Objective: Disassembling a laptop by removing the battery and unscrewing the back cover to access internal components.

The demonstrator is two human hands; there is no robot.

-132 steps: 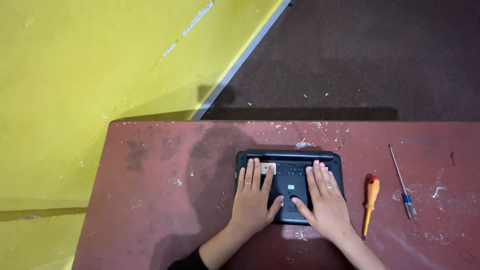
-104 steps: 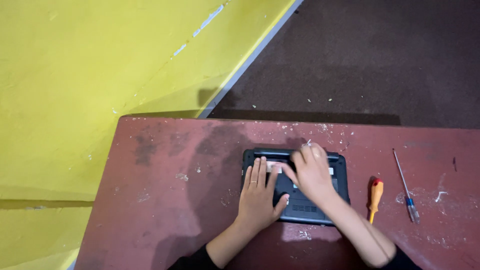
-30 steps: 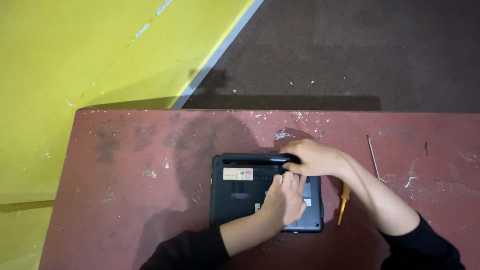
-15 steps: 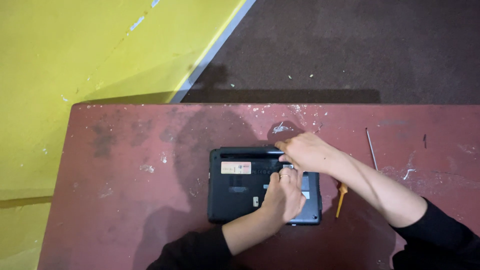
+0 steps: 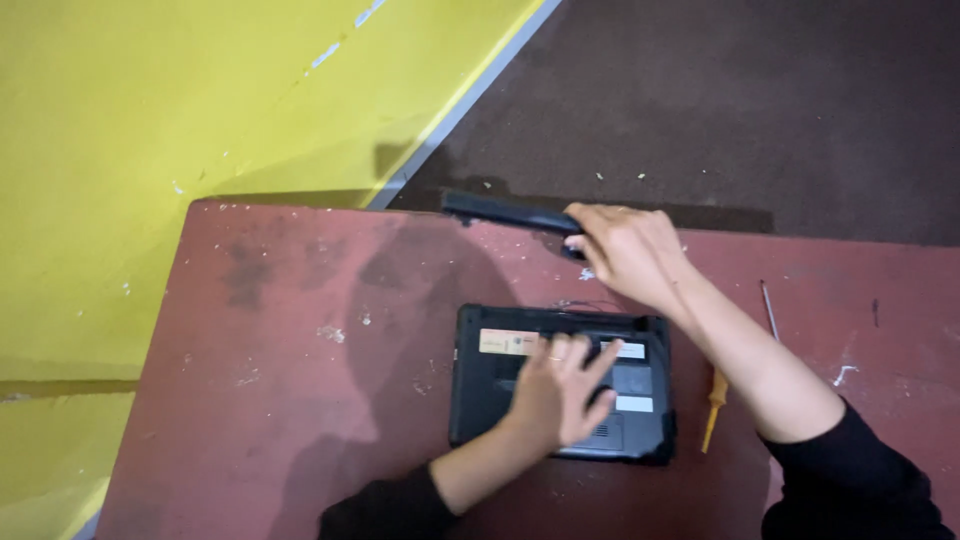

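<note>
A small black laptop (image 5: 480, 400) lies bottom-up on the dark red table (image 5: 300, 400), with white and tan labels on its underside. My left hand (image 5: 562, 392) rests flat on its middle, fingers spread. My right hand (image 5: 625, 252) is raised above the table's far edge and grips one end of a long black battery pack (image 5: 505, 212), which sticks out to the left. The slot along the laptop's far edge looks open.
An orange-handled screwdriver (image 5: 713, 398) lies just right of the laptop, partly under my right forearm. A thin metal-shafted tool (image 5: 768, 308) lies farther right. White flecks dot the table. A yellow surface (image 5: 200, 100) lies left, dark floor beyond.
My right hand has lifted the long black battery away from the laptop's far edge and up toward the table's back edge. My left hand stays pressed on the laptop.
</note>
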